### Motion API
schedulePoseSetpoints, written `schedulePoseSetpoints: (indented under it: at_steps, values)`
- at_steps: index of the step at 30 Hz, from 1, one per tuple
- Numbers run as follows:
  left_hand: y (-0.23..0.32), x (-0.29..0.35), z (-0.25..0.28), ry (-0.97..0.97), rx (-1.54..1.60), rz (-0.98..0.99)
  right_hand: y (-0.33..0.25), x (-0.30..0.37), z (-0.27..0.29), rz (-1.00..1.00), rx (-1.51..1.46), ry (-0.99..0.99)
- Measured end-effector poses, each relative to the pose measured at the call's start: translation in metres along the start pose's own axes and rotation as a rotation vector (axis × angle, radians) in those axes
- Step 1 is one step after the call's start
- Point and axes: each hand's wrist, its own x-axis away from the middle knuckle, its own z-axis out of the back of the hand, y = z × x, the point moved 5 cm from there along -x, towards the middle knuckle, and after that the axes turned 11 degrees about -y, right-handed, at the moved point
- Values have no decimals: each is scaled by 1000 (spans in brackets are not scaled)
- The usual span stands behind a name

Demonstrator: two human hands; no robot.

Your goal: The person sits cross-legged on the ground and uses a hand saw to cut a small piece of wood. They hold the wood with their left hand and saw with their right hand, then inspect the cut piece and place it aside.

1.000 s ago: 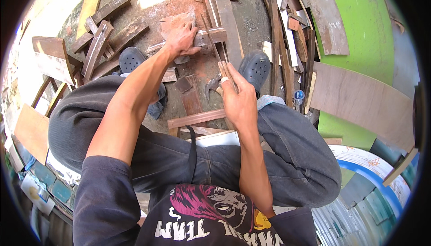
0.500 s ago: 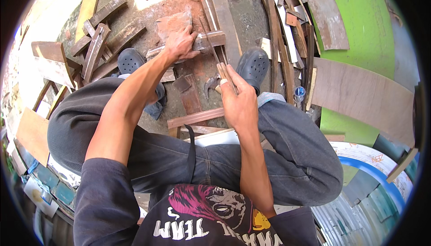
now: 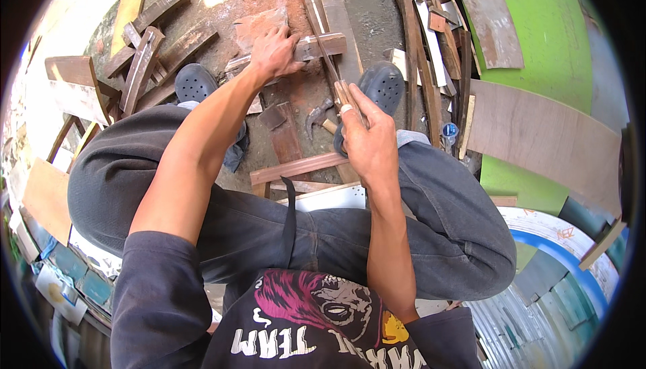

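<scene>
My left hand point(image 3: 274, 54) is closed over a short wooden piece point(image 3: 321, 46), pressing it down near the ground. The wood's right end sticks out across a long dark board point(image 3: 334, 5). In my right hand point(image 3: 369, 137) is the wooden handle of a handsaw point(image 3: 328, 59). Its thin blade, seen nearly edge-on, crosses the wooden piece close to its right end. How deep the blade sits cannot be made out. A claw hammer point(image 3: 316, 114) lies below the wood, its handle partly hidden behind my right hand.
A brick-coloured slab point(image 3: 256, 27) lies beyond my left hand. Scrap wood point(image 3: 142, 73) is piled at left, with long planks point(image 3: 409, 52) at right. A wooden strip point(image 3: 296, 168) lies before my lap. A blue-rimmed cup point(image 3: 449, 132) stands by my right knee.
My right hand and the saw have shifted slightly right and forward. The wood and my left hand appear a little further right. More of the hammer handle shows.
</scene>
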Motion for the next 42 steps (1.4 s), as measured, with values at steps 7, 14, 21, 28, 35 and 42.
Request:
schedulePoseSetpoints:
  at_steps: [7, 14, 21, 28, 35, 42]
  values:
    - [-5, -3, -8, -79, 53, 59, -27, 4, -6, 39, 147, 5]
    - [-6, -8, -5, -80, 55, 38, -45, 40, 1, -19, 152, -20]
    - [-11, -5, -15, -55, 39, -11, -47, 34, 4, -68, 151, -59]
    - [1, 1, -12, -124, 53, 1, -36, 20, -8, -1, 155, 1]
    - [1, -7, -11, -85, 44, -17, -14, 6, -17, -40, 131, 14]
    - [-9, -8, -11, -152, 62, 39, -29, 51, -2, -19, 101, -43]
